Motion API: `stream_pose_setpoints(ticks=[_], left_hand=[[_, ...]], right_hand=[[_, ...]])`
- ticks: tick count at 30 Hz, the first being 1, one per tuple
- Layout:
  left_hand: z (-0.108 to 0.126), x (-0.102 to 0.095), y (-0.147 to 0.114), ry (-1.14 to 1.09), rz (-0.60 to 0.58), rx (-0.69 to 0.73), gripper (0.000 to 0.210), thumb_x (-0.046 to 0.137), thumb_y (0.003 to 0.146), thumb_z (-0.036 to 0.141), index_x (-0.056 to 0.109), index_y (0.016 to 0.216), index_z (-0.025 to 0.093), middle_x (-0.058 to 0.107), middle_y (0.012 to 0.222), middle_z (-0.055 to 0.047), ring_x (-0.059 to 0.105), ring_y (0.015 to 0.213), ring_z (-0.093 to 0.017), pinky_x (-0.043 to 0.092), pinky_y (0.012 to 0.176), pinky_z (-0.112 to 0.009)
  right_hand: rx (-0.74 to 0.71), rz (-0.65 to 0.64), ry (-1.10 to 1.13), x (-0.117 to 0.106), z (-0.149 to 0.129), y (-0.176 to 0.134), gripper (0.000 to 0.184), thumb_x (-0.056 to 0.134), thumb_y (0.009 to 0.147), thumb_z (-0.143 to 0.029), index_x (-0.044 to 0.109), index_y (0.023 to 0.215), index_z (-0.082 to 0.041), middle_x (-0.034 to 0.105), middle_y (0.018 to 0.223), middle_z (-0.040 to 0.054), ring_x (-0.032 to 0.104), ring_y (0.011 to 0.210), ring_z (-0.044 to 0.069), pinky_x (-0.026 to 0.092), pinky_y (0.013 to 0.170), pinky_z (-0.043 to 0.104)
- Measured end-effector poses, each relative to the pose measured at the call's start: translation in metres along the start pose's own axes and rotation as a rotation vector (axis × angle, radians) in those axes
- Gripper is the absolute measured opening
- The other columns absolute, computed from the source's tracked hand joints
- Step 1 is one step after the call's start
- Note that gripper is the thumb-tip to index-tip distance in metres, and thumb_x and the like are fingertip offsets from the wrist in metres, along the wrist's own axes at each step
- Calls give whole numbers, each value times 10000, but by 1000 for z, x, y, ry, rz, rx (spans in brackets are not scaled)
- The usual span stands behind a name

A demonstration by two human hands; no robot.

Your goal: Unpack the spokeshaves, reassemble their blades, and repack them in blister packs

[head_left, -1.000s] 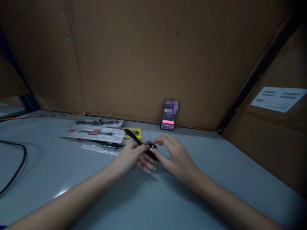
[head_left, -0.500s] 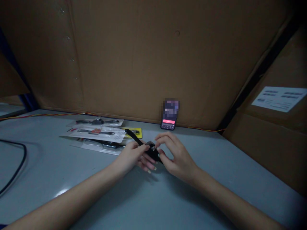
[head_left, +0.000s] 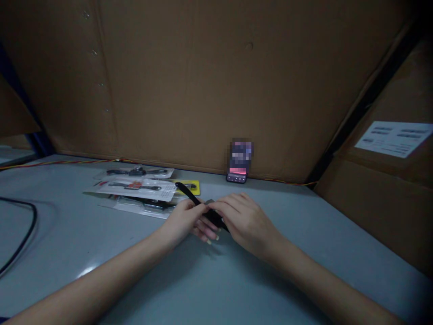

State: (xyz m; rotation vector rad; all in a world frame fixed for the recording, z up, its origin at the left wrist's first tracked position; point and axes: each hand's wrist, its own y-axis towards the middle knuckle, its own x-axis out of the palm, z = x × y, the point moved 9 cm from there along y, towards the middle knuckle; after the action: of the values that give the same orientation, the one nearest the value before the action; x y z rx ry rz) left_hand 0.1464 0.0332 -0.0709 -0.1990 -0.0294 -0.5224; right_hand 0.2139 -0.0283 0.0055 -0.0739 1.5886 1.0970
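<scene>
Pinched in left hand (head_left: 184,219) above the table (head_left: 216,289), as before: black tool (head_left: 187,193); now covered at mid-length, shiny part included, by right hand (head_left: 250,221), with its grip impossible to tell

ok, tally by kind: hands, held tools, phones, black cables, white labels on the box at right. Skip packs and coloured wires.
Hands: 2 (left hand, right hand)
Held tools: 1 (black tool)
Phones: 1 (phone)
Black cables: 1 (black cable)
White labels: 1 (white label)
Total: 6
</scene>
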Motion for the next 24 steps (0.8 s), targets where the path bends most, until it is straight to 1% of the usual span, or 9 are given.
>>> stream_pose_setpoints(ticks=[4,7,12,14,16,18,20,22,24], left_hand=[[1,0,-1,1,-2,3,249,483,826,306,572,823,74,682,626,-132,652,499,-192,496,445,-263],[3,1,-1,35,0,9,251,476,822,303,574,794,73,682,621,-134,646,483,-184,485,419,-244],[4,2,-2,86,17,-15,240,458,819,271,575,737,78,674,580,-116,627,439,-170,461,370,-223],[4,1,-2,91,18,-29,259,448,826,274,579,723,76,667,563,-111,623,433,-168,453,359,-218],[5,1,-3,95,16,-28,278,450,824,274,583,690,69,667,573,-125,627,444,-169,454,365,-218],[5,1,-4,88,12,-28,282,461,815,272,581,666,65,671,595,-142,631,458,-172,462,382,-227],[4,1,-5,64,13,-32,266,472,807,274,581,684,64,669,597,-145,628,457,-173,468,398,-238],[3,1,-4,39,11,-35,250,473,807,272,581,722,63,664,583,-133,620,445,-168,469,405,-245],[4,2,-2,35,3,-28,243,464,814,266,577,740,64,659,574,-124,614,439,-160,468,408,-242]], right_hand=[[-70,-25,-61,3,-4,0,248,378,900,-122,579,1044,-148,649,965,90,571,865,199,441,746,342],[-139,-11,-53,0,-8,0,245,347,919,-134,583,983,-147,646,921,89,571,854,191,453,723,320],[-164,-17,-41,-3,-9,-2,240,332,929,-166,568,884,-173,623,901,80,558,805,169,463,691,298],[-182,-28,-15,-2,-10,-3,204,354,920,-164,556,897,-181,614,894,73,550,799,169,466,686,297],[-171,3,64,-5,-8,-3,187,364,904,-131,536,949,-188,610,905,69,548,830,170,469,699,296],[-103,79,168,-12,1,-4,214,365,881,-88,510,996,-194,608,932,67,550,874,169,467,741,305],[33,140,239,-15,18,-4,231,369,856,-61,509,980,-198,607,924,62,555,887,172,455,774,321],[217,141,303,-9,39,-7,216,378,837,-61,526,914,-199,606,866,49,573,825,169,451,747,324],[431,99,451,7,63,-12,178,404,826,-97,531,893,-202,595,810,28,586,698,150,460,649,299]])
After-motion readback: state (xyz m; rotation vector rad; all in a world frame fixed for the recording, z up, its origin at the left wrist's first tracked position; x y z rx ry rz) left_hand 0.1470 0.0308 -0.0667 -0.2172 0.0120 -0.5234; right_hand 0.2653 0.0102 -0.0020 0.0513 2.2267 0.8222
